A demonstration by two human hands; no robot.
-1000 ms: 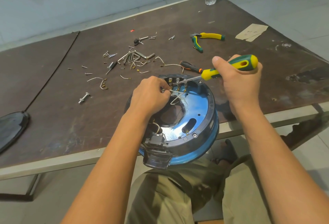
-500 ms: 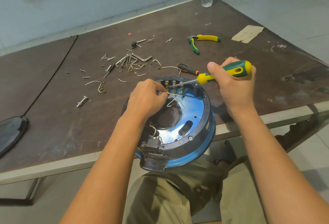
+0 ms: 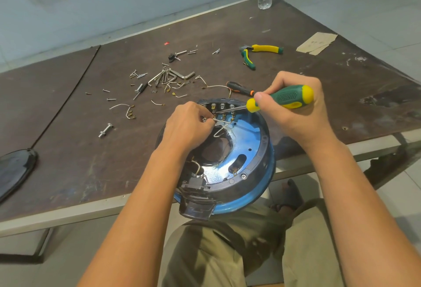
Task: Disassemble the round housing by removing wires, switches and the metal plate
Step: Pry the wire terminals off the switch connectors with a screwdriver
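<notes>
The housing (image 3: 257, 166) sits at the desk's (image 3: 68, 161) near edge, overhanging our lap. Our left hand (image 3: 189, 125) pinches a white wire (image 3: 222, 127) inside it, fingers curled. Our right hand (image 3: 296, 113) grips the screwdriver (image 3: 282, 98), its tip at the switches (image 3: 222, 106) on the far rim. Pliers (image 3: 259, 53) lie beyond.

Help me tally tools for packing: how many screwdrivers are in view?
2. A green and yellow screwdriver is gripped in the right hand, tip at the housing; a black and orange screwdriver lies on the table just behind the housing. Others may hide among the scattered hardware.
</notes>
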